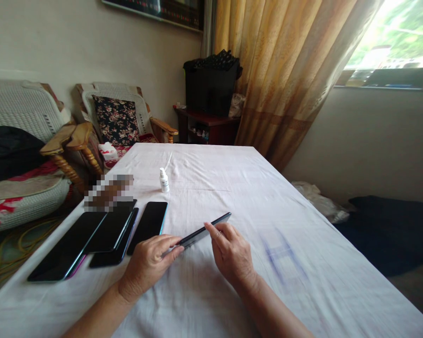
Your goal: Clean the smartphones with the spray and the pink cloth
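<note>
A dark smartphone (pixel 194 238) is held tilted, edge towards me, just above the white-covered table. My left hand (pixel 150 263) pinches its left end between thumb and fingers. Curled around its right part is my right hand (pixel 233 253), with a fingertip on the upper long edge; its grip is partly hidden. To the left of my hands lie several other phones with black screens: one alone (pixel 148 221), and an overlapping group with a large one (pixel 68 246) at its left. Beyond them a small white bottle (pixel 164 181) stands upright.
The tablecloth (pixel 211 305) is wrinkled and has a blue mark (pixel 284 253) at the right. A blurred-out item (pixel 109 192) lies at the left edge. Behind are wicker armchairs (pixel 116 112), a dark cabinet (pixel 211 126) and a gold curtain (pixel 271 70).
</note>
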A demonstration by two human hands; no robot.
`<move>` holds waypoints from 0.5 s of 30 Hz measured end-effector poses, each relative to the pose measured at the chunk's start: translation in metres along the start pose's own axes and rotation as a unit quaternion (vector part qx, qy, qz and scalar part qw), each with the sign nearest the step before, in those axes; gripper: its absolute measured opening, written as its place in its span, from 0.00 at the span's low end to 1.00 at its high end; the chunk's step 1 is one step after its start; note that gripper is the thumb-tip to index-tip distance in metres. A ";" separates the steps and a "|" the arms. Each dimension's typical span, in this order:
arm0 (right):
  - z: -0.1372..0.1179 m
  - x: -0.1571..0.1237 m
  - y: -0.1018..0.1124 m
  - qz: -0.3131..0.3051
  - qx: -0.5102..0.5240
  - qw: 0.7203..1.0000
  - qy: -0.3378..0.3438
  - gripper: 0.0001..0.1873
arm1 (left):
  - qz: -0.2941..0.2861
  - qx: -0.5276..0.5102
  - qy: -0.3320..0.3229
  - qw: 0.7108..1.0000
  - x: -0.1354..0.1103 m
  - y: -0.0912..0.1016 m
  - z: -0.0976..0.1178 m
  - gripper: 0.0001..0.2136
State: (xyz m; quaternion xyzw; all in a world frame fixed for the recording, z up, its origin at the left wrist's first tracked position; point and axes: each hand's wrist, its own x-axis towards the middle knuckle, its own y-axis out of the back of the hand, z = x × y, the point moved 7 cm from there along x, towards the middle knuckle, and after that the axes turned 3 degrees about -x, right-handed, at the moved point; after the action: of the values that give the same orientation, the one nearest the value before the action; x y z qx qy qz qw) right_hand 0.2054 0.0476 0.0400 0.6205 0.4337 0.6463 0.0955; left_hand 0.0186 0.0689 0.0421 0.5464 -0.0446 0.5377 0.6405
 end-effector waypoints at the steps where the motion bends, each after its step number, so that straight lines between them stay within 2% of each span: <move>1: 0.004 0.000 0.001 0.003 -0.005 1.000 -0.006 0.19 | -0.001 -0.002 0.002 1.000 0.000 0.000 -0.001 0.10; 7: 0.020 -0.003 0.001 0.016 -0.015 0.999 -0.029 0.19 | -0.036 0.021 0.027 0.999 -0.004 -0.009 -0.005 0.09; 15: 0.012 0.003 0.010 0.050 0.023 0.998 -0.029 0.22 | 0.044 0.032 -0.019 0.998 0.001 0.004 0.012 0.09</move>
State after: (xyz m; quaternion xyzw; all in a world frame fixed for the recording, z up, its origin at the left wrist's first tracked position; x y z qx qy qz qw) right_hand 0.2196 0.0487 0.0467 0.6623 0.4138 0.6216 0.0611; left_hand 0.0226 0.0605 0.0499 0.5740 -0.0635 0.5564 0.5975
